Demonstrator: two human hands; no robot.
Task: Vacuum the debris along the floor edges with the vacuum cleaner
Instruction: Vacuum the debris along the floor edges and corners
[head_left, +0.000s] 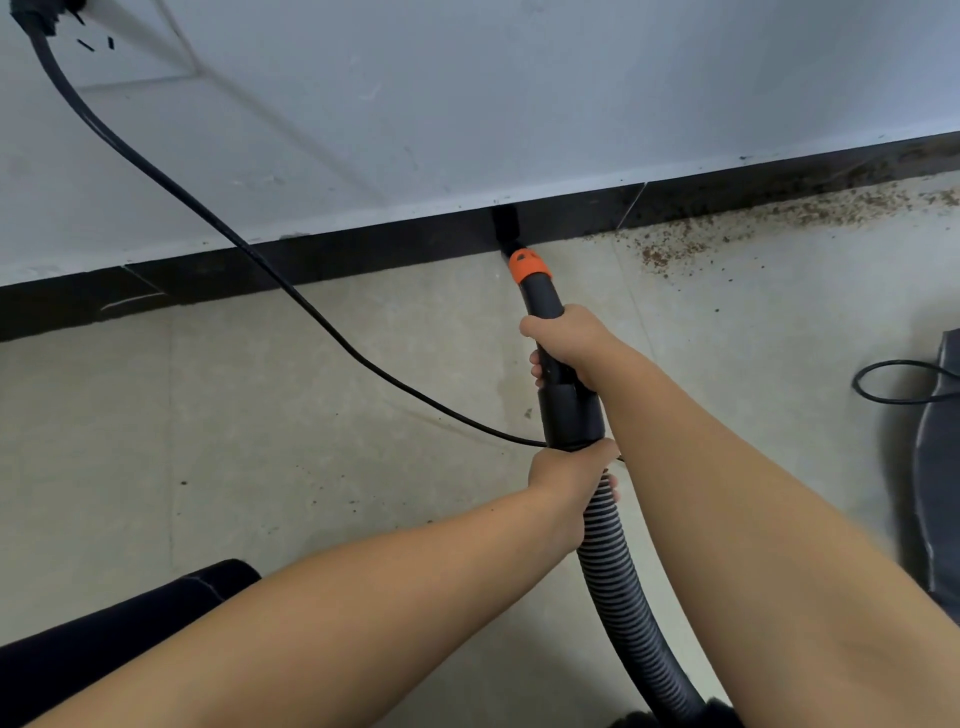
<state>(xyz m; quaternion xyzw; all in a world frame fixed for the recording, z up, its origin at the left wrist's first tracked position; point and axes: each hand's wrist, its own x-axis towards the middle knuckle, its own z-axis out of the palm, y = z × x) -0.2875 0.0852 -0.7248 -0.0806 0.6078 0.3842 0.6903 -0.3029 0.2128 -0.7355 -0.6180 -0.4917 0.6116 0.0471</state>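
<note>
The vacuum's black wand (544, 296) with an orange collar (528, 264) points at the black baseboard (363, 249), its nozzle (506, 226) against the floor edge. My right hand (569, 345) grips the wand just below the collar. My left hand (571, 483) grips the ribbed grey hose (623, 597) where it joins the wand. Brown crumbly debris (769, 218) lies along the floor edge to the right of the nozzle.
A black power cord (249, 249) runs from a wall socket (47, 15) at top left down across the beige tiled floor (260, 415) to the wand. A dark object with a looped cable (893, 384) lies at the right edge. My dark-clothed knee (104, 623) shows bottom left.
</note>
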